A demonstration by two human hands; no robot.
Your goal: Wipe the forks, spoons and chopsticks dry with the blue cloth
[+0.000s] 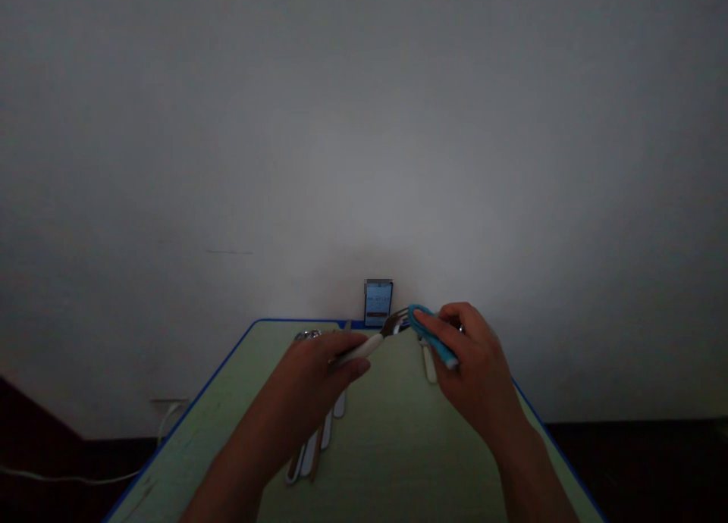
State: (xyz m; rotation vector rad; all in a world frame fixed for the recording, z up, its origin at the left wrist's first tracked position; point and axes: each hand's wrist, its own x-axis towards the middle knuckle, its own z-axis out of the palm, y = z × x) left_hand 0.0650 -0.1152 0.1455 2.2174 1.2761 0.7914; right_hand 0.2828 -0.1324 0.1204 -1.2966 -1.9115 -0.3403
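Nearest to me on the head feed, my left hand [315,379] is curled shut around the white handle of a metal fork [364,349], which angles up and right out of the fist toward the far side of the table. My right hand [472,371] pinches a blue cloth [433,337] between thumb and fingers and presses it over the fork's head, so the head shows only in part, just left of the cloth. Both hands are over a green tabletop [187,432] with a blue edge.

Under and beyond my left hand, a row of cutlery lies lengthwise. I count four white handles [308,456] and one thin brown handle [315,455], with metal heads [307,334] showing past the hand. One more white handle [429,364] lies under my right hand.

At the far edge stands a small upright screen [378,303] with a blue display; its writing is too small for me to read. Behind it is a white wall [364,129]. Off the table's left side, a white cable [73,477] trails low.
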